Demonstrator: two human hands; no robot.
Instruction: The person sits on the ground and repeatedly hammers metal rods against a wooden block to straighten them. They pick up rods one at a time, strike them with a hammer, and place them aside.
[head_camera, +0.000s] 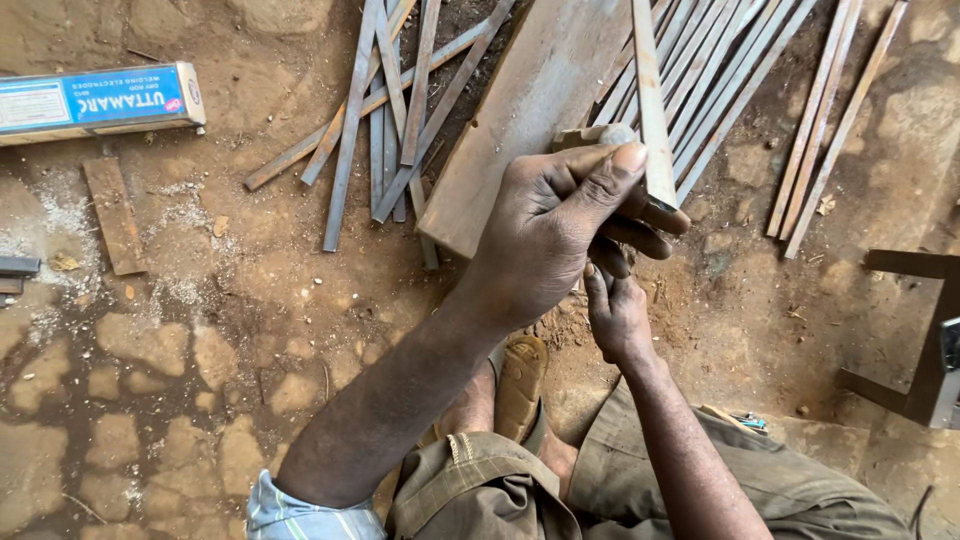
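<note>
Left hand (550, 235) grips a flat metal strip (652, 100), held upright over the wide steel plate (525, 110). Right hand (618, 318) curls w/ nothing in it just below. Looks like positioning step; next needs steady alignment on plate.

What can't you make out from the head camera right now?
- Right hand: fingertips hidden behind the left hand, so its grip is unclear.
- Metal strip: lower end covered by the left hand's fingers, top cut off by the frame edge.
- Dark frame: cut off at the right edge.
</note>
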